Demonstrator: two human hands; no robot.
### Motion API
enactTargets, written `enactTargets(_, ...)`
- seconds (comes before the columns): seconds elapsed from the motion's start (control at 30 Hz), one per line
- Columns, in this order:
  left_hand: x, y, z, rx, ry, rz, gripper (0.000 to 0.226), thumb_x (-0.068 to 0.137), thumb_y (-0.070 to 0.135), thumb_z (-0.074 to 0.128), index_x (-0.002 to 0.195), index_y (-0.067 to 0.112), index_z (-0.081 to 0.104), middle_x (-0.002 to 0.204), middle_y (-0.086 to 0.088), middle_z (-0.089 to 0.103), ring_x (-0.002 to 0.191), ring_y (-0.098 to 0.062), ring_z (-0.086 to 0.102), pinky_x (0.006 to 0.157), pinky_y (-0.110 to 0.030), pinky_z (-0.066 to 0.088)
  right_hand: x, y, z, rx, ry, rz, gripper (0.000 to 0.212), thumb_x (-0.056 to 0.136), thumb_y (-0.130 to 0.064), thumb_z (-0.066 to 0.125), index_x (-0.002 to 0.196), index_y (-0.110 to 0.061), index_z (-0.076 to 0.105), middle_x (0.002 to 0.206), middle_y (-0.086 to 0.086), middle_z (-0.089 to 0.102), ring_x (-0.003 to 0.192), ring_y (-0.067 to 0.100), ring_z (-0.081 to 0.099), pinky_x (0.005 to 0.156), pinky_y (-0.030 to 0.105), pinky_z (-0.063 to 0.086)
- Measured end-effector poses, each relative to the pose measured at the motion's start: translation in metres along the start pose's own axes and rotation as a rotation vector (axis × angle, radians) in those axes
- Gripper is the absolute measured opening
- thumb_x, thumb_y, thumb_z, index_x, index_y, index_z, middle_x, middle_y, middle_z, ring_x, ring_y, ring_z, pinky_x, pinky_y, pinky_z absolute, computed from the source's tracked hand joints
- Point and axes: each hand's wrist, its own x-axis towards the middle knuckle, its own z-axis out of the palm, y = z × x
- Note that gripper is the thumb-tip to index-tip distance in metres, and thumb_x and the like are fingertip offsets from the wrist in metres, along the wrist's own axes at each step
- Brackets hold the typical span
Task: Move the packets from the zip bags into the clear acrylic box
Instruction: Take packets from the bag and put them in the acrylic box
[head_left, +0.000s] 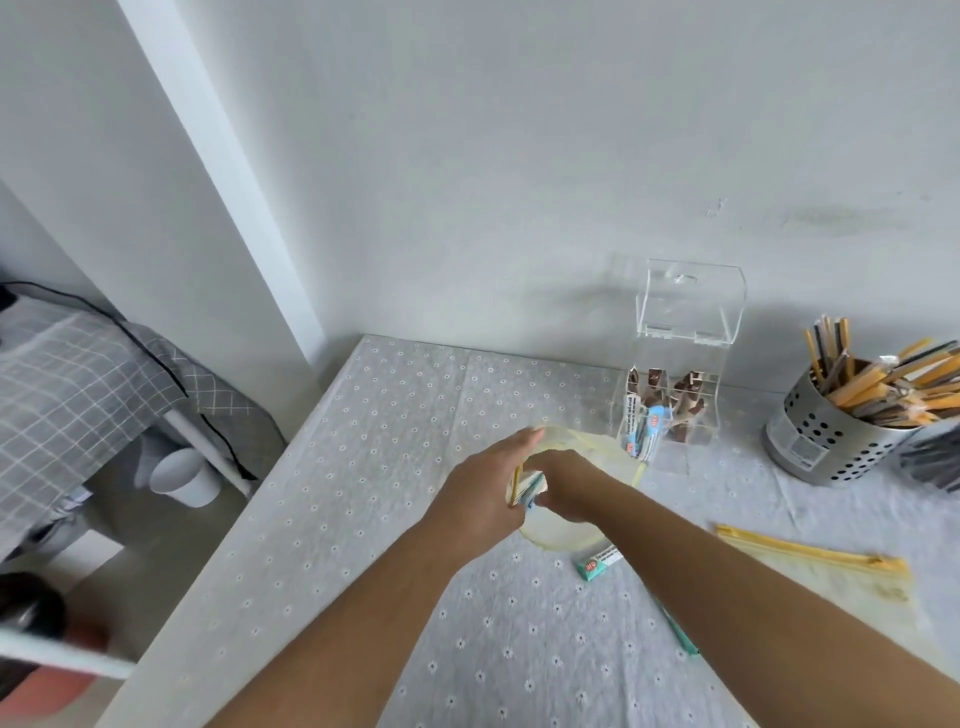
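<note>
Nearby, loose packet (597, 558) lies on surface (363, 467), second packet (678, 631) half hidden under right arm (727, 587). Left hand (483, 488) pinches bag (597, 452) rim, holding mouth open; right hand (569, 486), inside, curls round packets (532, 491) for lifting out, fingertips hidden, blurred. Beyond, box (670, 410) stands lid-up for loading, already part filled.

Soft, even daylight, faint shadows on the wall (571, 156); wide-angle bending at edges, slight overall blur.

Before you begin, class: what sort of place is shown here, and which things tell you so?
Probably a home, perhaps a table in the corner of a small room: a daisy-patterned tablecloth, checked grey fabric draped beside it, and a perforated metal holder against a plain white wall.
</note>
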Motion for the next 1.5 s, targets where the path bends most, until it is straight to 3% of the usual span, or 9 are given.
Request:
enactTargets(0.13,0.0,-0.004,-0.004,-0.024,0.016,-0.019,0.086,0.077,-0.001,0.066,0.145,0.036,0.028,0.149,0.019,0.034,0.108,-0.021,0.058,0.082,-0.009,0.041,0.021,0.002,0.012,-0.155,-0.063,0.011,0.055,0.087,0.002,0.049,0.137,-0.022,0.045,0.139,0.004,0.049,0.124,0.023,0.05,0.098,0.031,0.042)
enactTargets(0.27,0.001,-0.006,-0.004,-0.029,0.021,-0.015,0.084,0.078,0.0,0.064,0.145,0.035,0.029,0.149,0.018,0.035,0.11,-0.025,0.056,0.083,-0.012,0.043,0.03,0.007,0.021,-0.318,-0.004,-0.014,0.041,0.091,-0.005,0.046,0.13,-0.018,0.049,0.13,0.007,0.052,0.117,0.025,0.054,0.093,0.036,0.048)
enactTargets(0.53,0.005,-0.007,-0.002,-0.061,0.004,0.005,0.083,0.078,-0.002,0.064,0.145,0.033,0.03,0.15,0.018,0.032,0.115,-0.018,0.045,0.077,0.0,0.035,0.035,0.011,0.023,-0.416,0.036,-0.109,0.026,0.087,-0.004,0.05,0.111,-0.009,0.061,0.118,0.008,0.059,0.108,0.025,0.058,0.086,0.035,0.051)
enactTargets(0.9,0.006,-0.011,-0.003,-0.053,-0.007,-0.008,0.084,0.077,-0.001,0.065,0.145,0.034,0.03,0.149,0.019,0.034,0.108,-0.019,0.055,0.071,0.002,0.037,0.03,0.014,0.011,0.027,-0.126,0.001,0.044,0.078,-0.015,0.072,0.119,-0.016,0.057,0.122,0.005,0.058,0.11,0.024,0.055,0.093,0.033,0.046)
enactTargets(1.13,0.007,-0.01,-0.003,-0.029,-0.001,-0.012,0.085,0.076,-0.001,0.066,0.144,0.036,0.03,0.145,0.018,0.041,0.098,-0.016,0.059,0.069,-0.001,0.035,0.027,0.01,-0.001,0.498,-0.173,0.184,0.033,0.084,-0.004,0.065,0.116,-0.008,0.059,0.106,0.01,0.056,0.085,0.021,0.059,0.052,0.019,0.055)
enactTargets(1.3,0.007,-0.011,-0.002,-0.046,-0.001,-0.023,0.083,0.077,0.0,0.066,0.143,0.037,0.031,0.142,0.018,0.043,0.099,-0.017,0.059,0.07,-0.003,0.036,0.031,0.009,0.002,0.804,-0.143,0.363,0.024,0.088,0.008,0.053,0.11,0.0,0.056,0.088,0.011,0.056,0.065,0.016,0.057,0.063,0.02,0.055)
enactTargets(1.37,0.007,-0.011,-0.001,-0.046,0.0,-0.03,0.083,0.077,0.002,0.067,0.143,0.037,0.031,0.14,0.017,0.045,0.101,-0.017,0.059,0.068,-0.001,0.035,0.031,0.006,0.004,0.876,-0.12,0.418,0.008,0.091,-0.001,0.052,0.098,-0.003,0.056,0.092,0.013,0.057,0.069,0.018,0.059,0.072,0.024,0.055)
enactTargets(1.47,0.007,-0.01,-0.001,-0.044,0.003,-0.023,0.082,0.078,0.004,0.067,0.144,0.036,0.031,0.142,0.017,0.043,0.104,-0.018,0.057,0.074,-0.004,0.037,0.032,0.004,0.007,0.959,-0.069,0.473,0.025,0.095,-0.01,0.05,0.118,0.001,0.053,0.116,0.019,0.059,0.097,0.026,0.064,0.06,0.019,0.054)
enactTargets(1.5,0.007,-0.009,-0.002,-0.044,0.004,-0.021,0.081,0.078,0.004,0.068,0.144,0.035,0.032,0.143,0.017,0.042,0.106,-0.018,0.057,0.077,-0.006,0.038,0.031,0.003,0.007,0.979,-0.057,0.493,0.028,0.096,-0.01,0.05,0.121,0.001,0.051,0.122,0.019,0.059,0.094,0.024,0.065,0.053,0.015,0.053)
